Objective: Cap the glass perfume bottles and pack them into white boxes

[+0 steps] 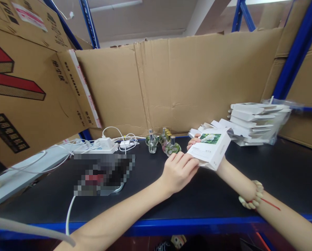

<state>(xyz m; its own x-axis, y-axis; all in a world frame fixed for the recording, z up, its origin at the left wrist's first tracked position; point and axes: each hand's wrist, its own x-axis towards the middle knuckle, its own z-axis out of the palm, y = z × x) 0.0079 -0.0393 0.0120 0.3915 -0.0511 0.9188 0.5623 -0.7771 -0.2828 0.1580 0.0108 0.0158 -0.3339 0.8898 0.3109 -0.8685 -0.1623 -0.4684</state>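
Observation:
A white box with a green floral picture is held tilted above the black shelf, right of centre. My left hand grips its near left edge, where a flap shows. Behind the box is my right hand; its fingertips wrap round the far left edge and its palm is hidden. A bead bracelet circles my right wrist. Small glass bottles with silver and gold caps stand just beyond my left hand, and a clear bottle stands to their left.
Several white boxes are stacked at the back right, beside clear plastic. White cables and a power strip lie at the back left. A blurred-out device rests on the shelf. Cardboard walls enclose the back and sides.

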